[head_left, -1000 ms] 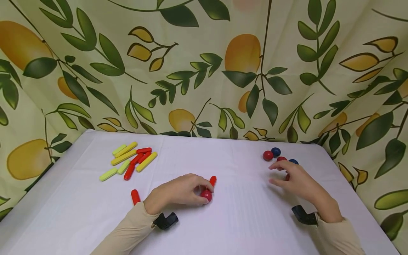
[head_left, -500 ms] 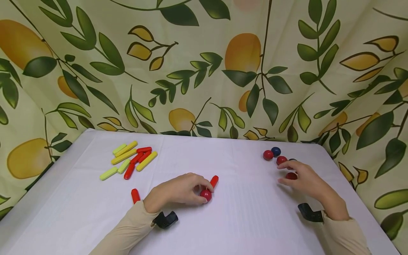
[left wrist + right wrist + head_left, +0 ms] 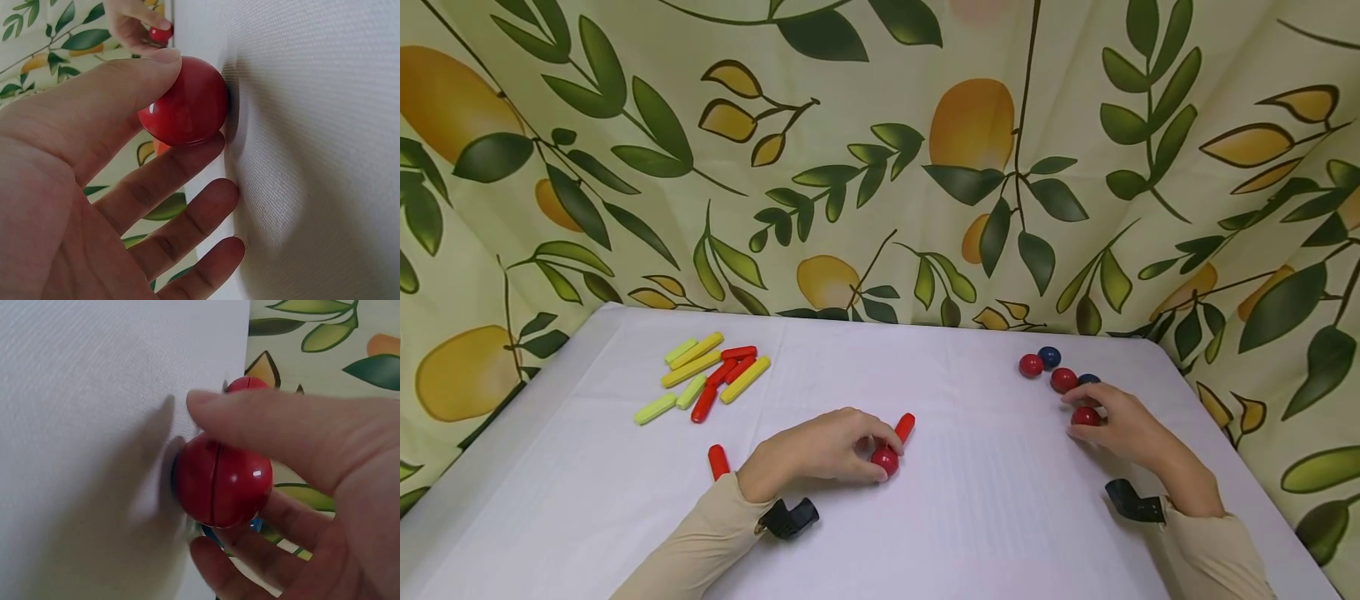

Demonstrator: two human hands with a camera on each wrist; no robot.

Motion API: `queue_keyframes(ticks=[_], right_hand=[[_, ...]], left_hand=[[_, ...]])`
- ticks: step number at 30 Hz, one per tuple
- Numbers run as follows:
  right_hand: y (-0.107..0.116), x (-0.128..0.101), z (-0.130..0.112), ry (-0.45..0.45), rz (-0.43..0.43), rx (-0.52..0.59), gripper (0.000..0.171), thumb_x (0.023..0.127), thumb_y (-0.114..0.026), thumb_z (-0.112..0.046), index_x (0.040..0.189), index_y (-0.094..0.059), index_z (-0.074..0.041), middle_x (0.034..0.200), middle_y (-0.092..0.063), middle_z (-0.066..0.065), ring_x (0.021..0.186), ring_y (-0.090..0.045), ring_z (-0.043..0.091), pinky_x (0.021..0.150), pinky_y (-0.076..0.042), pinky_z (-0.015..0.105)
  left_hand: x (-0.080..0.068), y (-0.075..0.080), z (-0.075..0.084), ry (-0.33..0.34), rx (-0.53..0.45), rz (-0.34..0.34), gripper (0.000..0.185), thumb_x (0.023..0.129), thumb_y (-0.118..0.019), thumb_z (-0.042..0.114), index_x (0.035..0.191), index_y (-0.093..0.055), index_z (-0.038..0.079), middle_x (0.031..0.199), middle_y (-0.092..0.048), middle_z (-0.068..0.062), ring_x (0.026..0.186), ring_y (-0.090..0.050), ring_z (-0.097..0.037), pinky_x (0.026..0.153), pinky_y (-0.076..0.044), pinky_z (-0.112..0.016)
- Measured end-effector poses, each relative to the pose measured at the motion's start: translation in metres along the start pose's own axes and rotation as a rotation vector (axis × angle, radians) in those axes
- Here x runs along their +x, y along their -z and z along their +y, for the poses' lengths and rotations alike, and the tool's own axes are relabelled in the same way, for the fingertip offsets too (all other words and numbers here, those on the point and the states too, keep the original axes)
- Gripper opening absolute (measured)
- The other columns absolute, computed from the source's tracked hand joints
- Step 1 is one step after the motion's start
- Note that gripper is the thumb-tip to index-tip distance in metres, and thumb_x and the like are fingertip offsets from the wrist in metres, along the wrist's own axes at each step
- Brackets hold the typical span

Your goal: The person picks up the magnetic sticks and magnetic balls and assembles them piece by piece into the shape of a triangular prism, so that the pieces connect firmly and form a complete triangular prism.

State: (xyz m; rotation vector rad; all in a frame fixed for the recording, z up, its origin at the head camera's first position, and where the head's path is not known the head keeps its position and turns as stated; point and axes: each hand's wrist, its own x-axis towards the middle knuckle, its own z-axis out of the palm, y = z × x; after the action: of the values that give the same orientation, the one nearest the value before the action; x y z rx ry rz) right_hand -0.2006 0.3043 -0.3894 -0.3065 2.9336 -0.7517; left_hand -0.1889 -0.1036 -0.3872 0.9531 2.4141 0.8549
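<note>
My left hand [image 3: 820, 450] pinches a red ball [image 3: 885, 460] against the white table [image 3: 970, 500]; the left wrist view shows thumb and forefinger round that red ball [image 3: 185, 102]. A short red stick [image 3: 904, 427] lies just beyond it, touching or nearly so. My right hand [image 3: 1120, 425] pinches another red ball [image 3: 1085, 416] on the table at the right; in the right wrist view that red ball [image 3: 222, 481] sits between thumb and fingers. Further red and blue balls [image 3: 1047, 365] lie just beyond the right hand.
A heap of yellow, green and red sticks [image 3: 707, 377] lies at the back left. One short red stick [image 3: 718, 461] lies beside my left forearm. A leaf-and-fruit patterned cloth [image 3: 880, 158] walls in the table at the back and sides.
My right hand moved right and closed thumb and fingers round a red ball. The left hand stayed put on its red ball.
</note>
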Motion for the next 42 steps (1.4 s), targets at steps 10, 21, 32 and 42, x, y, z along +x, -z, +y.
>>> queue_keyframes(ticks=[10, 21, 32, 42], right_hand=[[-0.004, 0.002, 0.002, 0.008, 0.01, -0.011, 0.041, 0.079, -0.081, -0.006, 0.114, -0.063, 0.003, 0.107, -0.062, 0.023, 0.095, -0.06, 0.035, 0.079, -0.058, 0.048], [-0.012, 0.004, -0.02, 0.084, 0.039, 0.016, 0.04, 0.079, -0.082, -0.009, 0.114, -0.064, 0.001, 0.111, -0.063, 0.023, 0.091, -0.064, 0.028, 0.076, -0.06, 0.042], [-0.021, 0.007, -0.04, 0.146, 0.064, 0.043, 0.041, 0.08, -0.082, -0.015, 0.115, -0.066, -0.002, 0.107, -0.066, 0.011, 0.09, -0.062, 0.02, 0.072, -0.055, 0.023], [-0.034, 0.01, -0.06, 0.233, 0.046, 0.052, 0.037, 0.08, -0.082, -0.013, 0.113, -0.068, -0.006, 0.106, -0.067, 0.007, 0.09, -0.061, 0.017, 0.072, -0.054, 0.022]], left_hand=[[0.001, -0.001, -0.001, -0.019, 0.009, 0.007, 0.026, 0.085, -0.078, 0.02, 0.11, -0.073, 0.022, 0.086, -0.063, 0.013, 0.079, -0.056, -0.007, 0.07, -0.047, -0.02], [0.0, -0.002, 0.001, -0.024, 0.027, 0.025, 0.024, 0.084, -0.079, 0.021, 0.106, -0.073, 0.023, 0.084, -0.062, 0.014, 0.075, -0.054, -0.004, 0.068, -0.047, -0.019], [0.002, -0.002, 0.001, -0.022, 0.029, 0.031, 0.024, 0.084, -0.079, 0.023, 0.107, -0.073, 0.025, 0.081, -0.062, 0.014, 0.073, -0.054, -0.004, 0.066, -0.046, -0.018], [0.002, -0.002, 0.001, -0.018, 0.032, 0.029, 0.024, 0.084, -0.08, 0.025, 0.107, -0.073, 0.025, 0.083, -0.062, 0.014, 0.074, -0.054, -0.004, 0.066, -0.046, -0.019]])
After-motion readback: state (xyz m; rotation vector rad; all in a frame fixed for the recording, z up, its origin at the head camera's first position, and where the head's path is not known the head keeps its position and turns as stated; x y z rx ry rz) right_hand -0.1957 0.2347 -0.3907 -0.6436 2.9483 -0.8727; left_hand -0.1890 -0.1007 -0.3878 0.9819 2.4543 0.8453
